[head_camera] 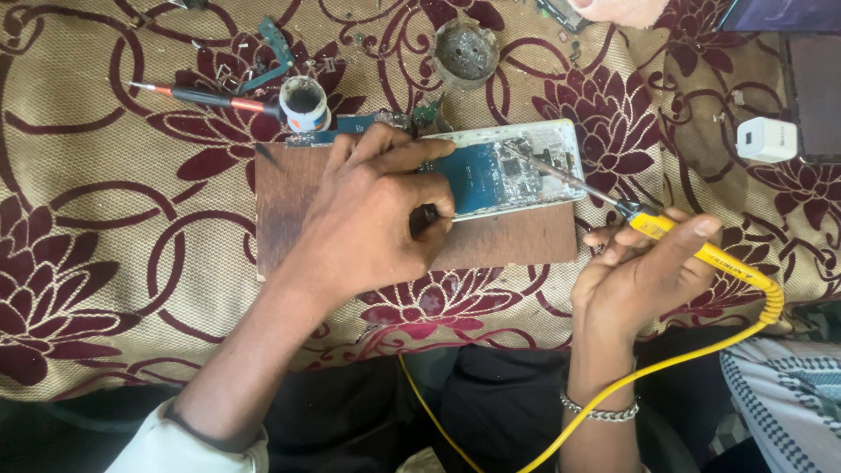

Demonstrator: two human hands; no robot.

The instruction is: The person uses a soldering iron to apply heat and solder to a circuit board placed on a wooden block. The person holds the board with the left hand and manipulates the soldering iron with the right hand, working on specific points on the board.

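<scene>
An opened phone (547, 144) with a blue circuit board (491, 180) showing lies on a brown wooden board (517, 236). My left hand (377, 215) rests on the phone's left part, pressing it down, fingers curled over a small dark object. My right hand (635, 271) grips a yellow soldering iron (701, 254). Its metal tip (534, 165) reaches left onto the circuit board. A yellow cord (648, 372) runs from the iron down past my wrist.
A red-and-black screwdriver (206, 96) and a small round tin (304, 101) lie behind the board. A grey round dish (466, 51) sits farther back. A white charger block (766, 140) lies right, by a dark flat device (815, 96). Patterned cloth (114, 219) covers the surface.
</scene>
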